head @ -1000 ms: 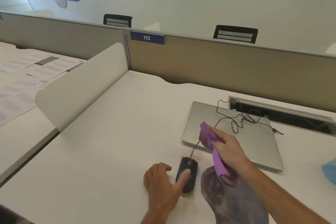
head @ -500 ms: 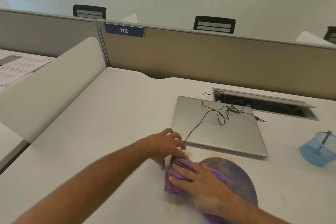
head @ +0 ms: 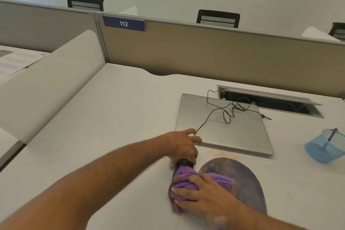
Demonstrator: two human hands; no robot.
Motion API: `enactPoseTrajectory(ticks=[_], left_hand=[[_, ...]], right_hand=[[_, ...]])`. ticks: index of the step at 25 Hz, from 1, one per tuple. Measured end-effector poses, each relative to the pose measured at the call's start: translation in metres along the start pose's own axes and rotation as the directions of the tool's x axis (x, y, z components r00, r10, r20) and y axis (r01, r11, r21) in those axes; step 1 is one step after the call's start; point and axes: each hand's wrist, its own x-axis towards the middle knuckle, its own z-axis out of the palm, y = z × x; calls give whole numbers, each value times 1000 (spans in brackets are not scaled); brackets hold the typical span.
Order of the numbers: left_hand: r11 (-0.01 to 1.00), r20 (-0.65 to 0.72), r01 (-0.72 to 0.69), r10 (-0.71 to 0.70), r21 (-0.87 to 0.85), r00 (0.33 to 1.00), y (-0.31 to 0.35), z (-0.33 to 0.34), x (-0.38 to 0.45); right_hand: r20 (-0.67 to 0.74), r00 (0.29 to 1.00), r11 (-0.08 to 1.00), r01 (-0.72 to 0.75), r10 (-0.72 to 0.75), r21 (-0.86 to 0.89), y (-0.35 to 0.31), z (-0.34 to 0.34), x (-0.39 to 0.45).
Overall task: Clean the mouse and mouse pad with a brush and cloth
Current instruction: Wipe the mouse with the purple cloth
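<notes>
Open-plan office, numbered desk partition (head: pixel 214 56), laptop (head: pixel 233 132), mesh chairs (head: pixel 218 18)

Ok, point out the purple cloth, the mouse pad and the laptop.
purple cloth (head: pixel 183 181): head view, bare folds left of the fingers.
mouse pad (head: pixel 242 175): head view, bare upper surface.
laptop (head: pixel 240 132): head view, middle of the closed lid.
</notes>
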Motion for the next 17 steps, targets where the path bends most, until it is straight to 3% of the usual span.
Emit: enactPoseTrajectory(ticks=[2, 6, 8, 11, 13, 15, 17], left_hand=[[1000, -5, -15, 15, 17, 1000, 2, -1, 0], [998, -29, -3, 5, 69, 1000, 4, 3, 3], [999, -34, -22, 24, 43, 999, 3, 2, 5], [999, -33, -18, 19, 34, 999, 3, 1, 4], [999, -29, -19, 20, 31, 999, 4, 0, 5], [999, -25, -26, 26, 28, 999, 5, 0, 4], [999, -27, -33, 34, 39, 999, 5, 1, 3]], right_hand=[[49, 994, 995, 93, -95, 45, 11, -7, 6], [-57, 989, 961, -121, 139, 247, 18, -9, 17], [-8, 999, 976, -48, 51, 214, 7, 0, 15], [-47, 999, 993, 23, -18, 114, -4, 16, 1], [-39, 997, 984, 71, -66, 162, 8, 17, 0], [2, 998, 984, 60, -61, 170, 21, 6, 5], [-88, 996, 980, 36, -19, 194, 22, -1, 5]])
